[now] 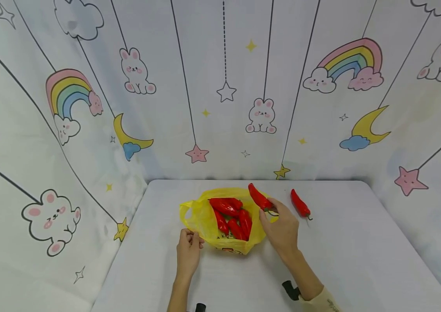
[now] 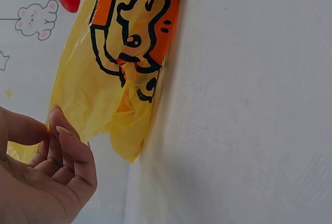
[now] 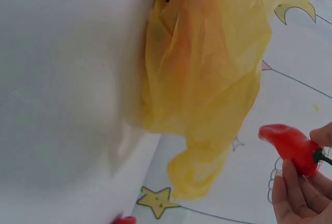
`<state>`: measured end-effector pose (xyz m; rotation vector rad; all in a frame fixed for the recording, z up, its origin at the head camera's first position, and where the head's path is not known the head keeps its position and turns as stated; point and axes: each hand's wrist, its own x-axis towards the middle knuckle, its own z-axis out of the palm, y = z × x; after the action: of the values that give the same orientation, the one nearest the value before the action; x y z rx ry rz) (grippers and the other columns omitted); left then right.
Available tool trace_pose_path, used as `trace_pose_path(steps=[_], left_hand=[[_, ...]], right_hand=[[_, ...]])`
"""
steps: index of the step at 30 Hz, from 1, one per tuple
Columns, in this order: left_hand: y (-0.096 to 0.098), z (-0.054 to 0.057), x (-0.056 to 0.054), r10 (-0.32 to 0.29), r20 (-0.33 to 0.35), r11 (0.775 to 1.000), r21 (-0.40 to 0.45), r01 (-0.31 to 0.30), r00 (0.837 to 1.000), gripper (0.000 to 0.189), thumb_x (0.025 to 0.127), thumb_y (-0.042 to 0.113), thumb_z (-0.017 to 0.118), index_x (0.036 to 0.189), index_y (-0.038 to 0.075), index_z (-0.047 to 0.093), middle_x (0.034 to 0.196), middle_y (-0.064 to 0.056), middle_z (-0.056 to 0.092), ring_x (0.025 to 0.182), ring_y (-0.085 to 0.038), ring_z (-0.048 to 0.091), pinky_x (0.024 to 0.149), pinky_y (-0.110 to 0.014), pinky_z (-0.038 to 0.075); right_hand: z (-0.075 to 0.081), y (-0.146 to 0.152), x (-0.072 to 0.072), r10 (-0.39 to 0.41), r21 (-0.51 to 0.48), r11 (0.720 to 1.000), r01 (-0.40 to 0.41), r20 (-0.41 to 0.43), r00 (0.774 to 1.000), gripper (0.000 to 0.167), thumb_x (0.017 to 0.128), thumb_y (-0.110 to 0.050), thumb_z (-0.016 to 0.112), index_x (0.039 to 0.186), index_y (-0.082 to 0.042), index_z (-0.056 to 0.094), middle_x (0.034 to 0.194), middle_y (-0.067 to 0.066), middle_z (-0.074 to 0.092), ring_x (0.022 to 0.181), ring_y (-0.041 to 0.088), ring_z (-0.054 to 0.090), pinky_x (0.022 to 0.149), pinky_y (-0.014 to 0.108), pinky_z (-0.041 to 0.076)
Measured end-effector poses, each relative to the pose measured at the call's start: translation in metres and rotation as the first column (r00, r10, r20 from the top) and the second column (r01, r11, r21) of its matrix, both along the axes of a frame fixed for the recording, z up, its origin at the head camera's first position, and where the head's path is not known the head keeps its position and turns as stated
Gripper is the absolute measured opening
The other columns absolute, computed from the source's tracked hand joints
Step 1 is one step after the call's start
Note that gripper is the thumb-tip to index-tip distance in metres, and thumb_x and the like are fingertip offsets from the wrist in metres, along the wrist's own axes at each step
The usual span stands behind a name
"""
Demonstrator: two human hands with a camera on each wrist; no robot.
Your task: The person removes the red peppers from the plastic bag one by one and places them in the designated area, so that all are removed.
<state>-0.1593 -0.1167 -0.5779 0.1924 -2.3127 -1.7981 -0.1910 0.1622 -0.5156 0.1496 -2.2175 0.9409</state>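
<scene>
A yellow plastic bag (image 1: 200,216) lies open on the table with several red chili peppers (image 1: 226,207) inside. My left hand (image 1: 190,251) pinches the bag's near left edge between thumb and fingertips, as the left wrist view also shows. In my right hand (image 1: 282,225) is another red pepper (image 1: 259,198), gripped near its green stem and raised over the bag's right side. The right wrist view shows that pepper (image 3: 290,146) between thumb and fingers, its tip pointing away from the hand.
One more red pepper (image 1: 300,203) lies on the white table (image 1: 345,251) to the right of the bag. Behind the table and at its sides hangs a white cloth (image 1: 212,125) printed with rabbits, stars and rainbows.
</scene>
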Motion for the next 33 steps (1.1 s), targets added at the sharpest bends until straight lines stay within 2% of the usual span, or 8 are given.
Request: trace_pose_path(steps=[6, 13, 26, 33], left_hand=[[0.001, -0.001, 0.0, 0.003, -0.005, 1.0, -0.006, -0.003, 1.0, 0.012, 0.11, 0.014, 0.052, 0.112, 0.002, 0.051, 0.087, -0.016, 0.069, 0.073, -0.017, 0.062, 0.063, -0.024, 0.05], [0.001, -0.003, 0.0, 0.007, -0.006, 1.0, -0.013, -0.007, 1.0, 0.011, 0.11, 0.014, 0.052, 0.111, 0.003, 0.052, 0.088, -0.019, 0.068, 0.072, -0.017, 0.062, 0.062, -0.024, 0.049], [0.001, -0.001, 0.0, 0.003, -0.009, 1.0, -0.015, -0.003, 1.0, 0.013, 0.111, 0.015, 0.052, 0.112, 0.002, 0.051, 0.085, -0.013, 0.068, 0.073, -0.018, 0.063, 0.063, -0.024, 0.05], [0.001, -0.002, 0.001, 0.004, -0.002, 1.0, -0.008, -0.004, 1.0, 0.012, 0.11, 0.014, 0.052, 0.112, 0.002, 0.051, 0.086, -0.015, 0.069, 0.073, -0.021, 0.064, 0.062, -0.023, 0.05]], right_hand=[[-0.003, 0.011, -0.001, -0.052, -0.032, 0.998, 0.053, 0.031, 0.998, 0.052, 0.081, -0.013, 0.091, 0.127, -0.004, 0.07, 0.113, 0.012, 0.075, 0.097, 0.027, 0.073, 0.085, 0.047, 0.061], [-0.007, 0.026, -0.006, -0.107, -0.038, 0.993, 0.107, 0.019, 0.994, 0.05, 0.079, -0.011, 0.091, 0.125, -0.004, 0.071, 0.111, 0.013, 0.075, 0.094, 0.028, 0.072, 0.085, 0.051, 0.061], [-0.016, 0.055, -0.012, -0.151, -0.087, 0.984, 0.155, 0.057, 0.987, 0.046, 0.081, -0.009, 0.086, 0.123, -0.001, 0.07, 0.115, 0.015, 0.074, 0.096, 0.032, 0.073, 0.085, 0.053, 0.061], [-0.019, 0.064, -0.012, -0.175, -0.106, 0.977, 0.184, 0.089, 0.98, 0.047, 0.081, -0.009, 0.087, 0.124, -0.001, 0.07, 0.114, 0.016, 0.074, 0.094, 0.032, 0.073, 0.083, 0.053, 0.061]])
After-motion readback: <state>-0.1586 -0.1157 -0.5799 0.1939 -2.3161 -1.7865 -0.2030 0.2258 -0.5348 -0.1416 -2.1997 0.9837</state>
